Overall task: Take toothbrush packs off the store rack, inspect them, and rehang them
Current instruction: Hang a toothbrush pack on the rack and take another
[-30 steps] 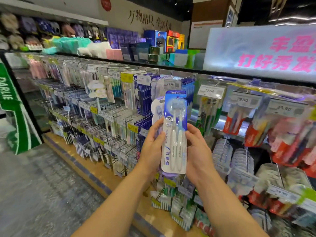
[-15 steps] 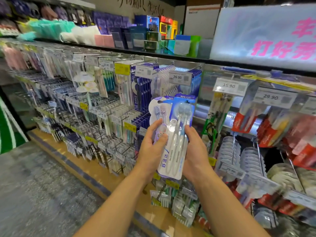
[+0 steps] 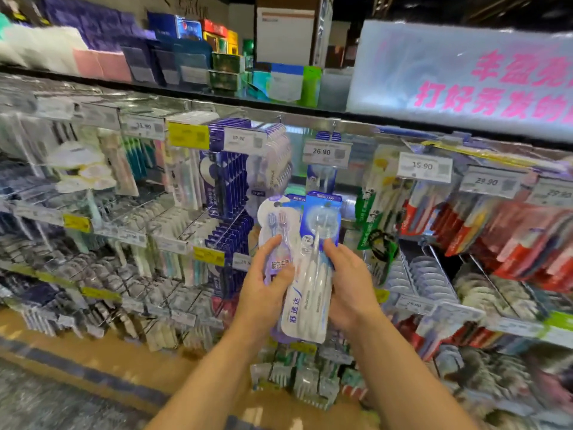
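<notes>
A long wire-hook store rack (image 3: 173, 218) crowded with hanging toothbrush packs carries white price tags reading 26.90 (image 3: 327, 153) and 15.90 (image 3: 424, 166). In front of it, the blue-and-white blister pack (image 3: 313, 274) of two white toothbrushes, marked 72 and 舒适达, overlaps a lilac-and-white pack (image 3: 274, 231). The left hand (image 3: 263, 293) pinches the lilac pack, thumb in front; the right hand (image 3: 350, 283) grips the blue pack's edge, fingers curled.
</notes>
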